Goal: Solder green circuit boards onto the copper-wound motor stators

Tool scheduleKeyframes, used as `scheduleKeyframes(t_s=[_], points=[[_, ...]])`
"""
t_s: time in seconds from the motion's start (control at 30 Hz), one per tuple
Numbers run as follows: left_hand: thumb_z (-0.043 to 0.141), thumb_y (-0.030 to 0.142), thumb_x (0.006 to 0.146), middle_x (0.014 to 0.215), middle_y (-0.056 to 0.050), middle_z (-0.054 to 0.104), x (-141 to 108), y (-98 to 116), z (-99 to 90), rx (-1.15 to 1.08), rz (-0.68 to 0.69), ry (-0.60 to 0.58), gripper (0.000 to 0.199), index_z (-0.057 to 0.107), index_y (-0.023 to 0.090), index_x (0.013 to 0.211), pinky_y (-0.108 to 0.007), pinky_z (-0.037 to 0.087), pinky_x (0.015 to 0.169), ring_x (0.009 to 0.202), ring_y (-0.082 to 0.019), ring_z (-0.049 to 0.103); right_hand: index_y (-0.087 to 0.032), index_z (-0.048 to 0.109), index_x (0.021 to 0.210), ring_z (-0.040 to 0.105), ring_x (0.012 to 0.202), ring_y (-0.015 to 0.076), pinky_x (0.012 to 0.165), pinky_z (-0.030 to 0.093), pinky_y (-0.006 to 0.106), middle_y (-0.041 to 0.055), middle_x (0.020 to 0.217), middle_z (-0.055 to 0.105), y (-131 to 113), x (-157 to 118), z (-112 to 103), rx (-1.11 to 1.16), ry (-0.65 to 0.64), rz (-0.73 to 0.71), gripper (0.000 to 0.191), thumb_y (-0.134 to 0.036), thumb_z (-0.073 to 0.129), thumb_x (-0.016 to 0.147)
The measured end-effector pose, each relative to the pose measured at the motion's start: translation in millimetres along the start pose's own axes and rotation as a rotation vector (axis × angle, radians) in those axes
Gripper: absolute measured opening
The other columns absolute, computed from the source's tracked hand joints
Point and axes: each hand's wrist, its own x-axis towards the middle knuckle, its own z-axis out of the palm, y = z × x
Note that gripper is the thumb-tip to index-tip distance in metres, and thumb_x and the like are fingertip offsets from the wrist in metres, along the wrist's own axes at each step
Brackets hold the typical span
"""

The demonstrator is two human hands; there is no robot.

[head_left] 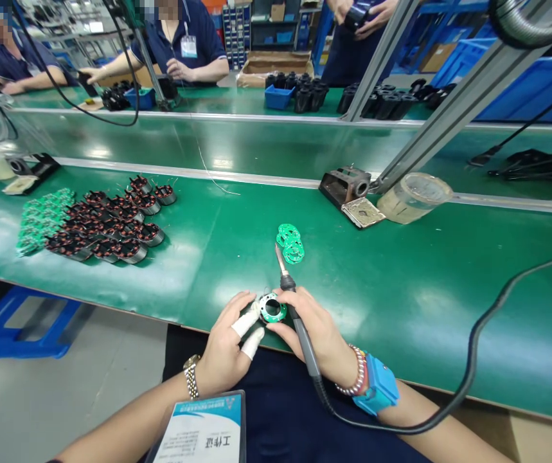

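Hands, left [225,344] and right [317,331], pinch green circuit ring [272,308]; right holds soldering iron [302,334].

The left hand [225,344] carries two white finger cots [245,323], each covering one finger. At the wrist behind this hand is a metal-link wristwatch [191,376] with a gold-toned case. Behind the right hand [311,325] are a pink-and-white beaded bracelet [358,371] and, just beside it, a bright blue wrist strap [376,386]. Below the hands are a dark navy garment [280,411] and a white-and-blue ID badge [203,427] in a clear holder.
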Motion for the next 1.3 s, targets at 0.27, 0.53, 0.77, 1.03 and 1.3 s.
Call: scheduleKeyframes(t_s=[0.27,0.53,0.77,1.03,1.3], points=[[0.049,0.018,0.082,0.108,-0.010,0.063,7.3,-4.4,-7.4,-0.041,-0.142,-0.028,0.031,0.047,0.019,0.112,-0.036,0.048,0.088,0.099,-0.021,0.060,-0.020,0.038,0.115,0.048,0.118,0.0213,0.093,0.045,0.039,0.0152,0.120,0.053,10.7,4.9,-9.4,0.092,-0.052,-0.040,0.038,-0.014,0.055,0.081],[0.045,0.014,0.085,0.086,-0.008,0.069,34.3,-16.1,-30.6,0.335,0.371,-0.062,0.020,0.062,0.017,0.095,-0.032,0.052,0.077,0.080,-0.018,0.064,-0.019,0.041,0.110,0.052,0.114,0.0203,0.092,0.047,0.035,0.0147,0.120,0.055,12.1,1.9,-7.2,0.089,-0.054,-0.034,0.033,-0.015,0.056,0.081],[0.037,0.017,0.089,0.087,-0.010,0.069,40.6,-22.3,-33.0,0.401,0.574,-0.012,0.022,0.057,0.013,0.097,-0.032,0.053,0.074,0.082,-0.018,0.064,-0.021,0.042,0.110,0.051,0.115,0.0203,0.094,0.046,0.034,0.0130,0.120,0.056,12.2,1.4,-6.8,0.078,-0.043,-0.025,0.033,-0.015,0.056,0.080],[0.049,0.016,0.083,0.073,-0.006,0.066,39.9,-19.7,-21.2,0.330,0.468,0.040,0.010,0.059,0.015,0.084,-0.028,0.053,0.063,0.067,-0.015,0.062,-0.020,0.042,0.110,0.050,0.116,0.0209,0.094,0.046,0.034,0.0137,0.119,0.056,9.7,0.6,-5.6,0.059,-0.032,-0.014,0.032,-0.015,0.054,0.081],[0.047,0.012,0.081,0.084,-0.008,0.065,16.8,-3.3,-2.5,0.077,0.125,0.077,0.016,0.060,0.016,0.091,-0.029,0.053,0.070,0.077,-0.016,0.062,-0.020,0.039,0.111,0.048,0.118,0.0212,0.094,0.045,0.035,0.0150,0.120,0.055,8.4,-2.2,-2.2,0.050,-0.010,0.014,0.034,-0.015,0.053,0.081]])
